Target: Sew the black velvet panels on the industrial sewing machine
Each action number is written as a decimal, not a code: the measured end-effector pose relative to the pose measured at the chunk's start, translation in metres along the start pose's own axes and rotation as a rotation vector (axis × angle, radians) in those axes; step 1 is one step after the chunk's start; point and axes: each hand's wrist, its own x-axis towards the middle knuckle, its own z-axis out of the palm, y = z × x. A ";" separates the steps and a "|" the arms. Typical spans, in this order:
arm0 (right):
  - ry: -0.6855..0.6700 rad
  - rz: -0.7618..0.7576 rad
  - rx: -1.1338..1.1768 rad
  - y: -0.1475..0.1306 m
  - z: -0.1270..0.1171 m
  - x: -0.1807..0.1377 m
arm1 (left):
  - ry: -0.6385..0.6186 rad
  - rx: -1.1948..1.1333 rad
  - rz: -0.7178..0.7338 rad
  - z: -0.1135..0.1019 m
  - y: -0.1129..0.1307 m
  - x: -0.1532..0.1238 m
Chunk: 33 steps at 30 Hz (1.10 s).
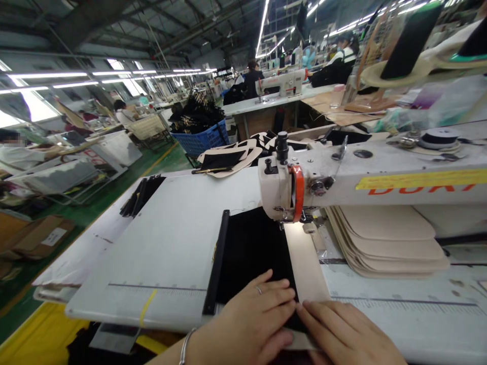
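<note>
A black fabric piece [253, 253] with a zipper strip [216, 263] along its left side lies over a beige panel [306, 263]. Together they run under the head of a sewing machine [283, 190], whose lamp lights the panel's far end. My left hand [258, 314] rests on the near part of the black fabric, fingers stretched out. Beside it, my right hand [342, 329] lies on the near end of the beige panel with fingers extended, their tips at the black fabric's edge. The right thumb is mostly hidden.
Right of the needle, stacked beige panels [388, 243] lie under the machine arm. Beige and black pieces [228, 157] sit at the table's far edge, black strips [142, 195] on the left. Beyond stands a blue basket [201, 139] of black pieces. Other people work farther off.
</note>
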 end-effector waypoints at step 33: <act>-0.131 0.210 0.041 0.057 0.029 0.070 | 0.180 0.158 0.006 0.006 -0.099 0.061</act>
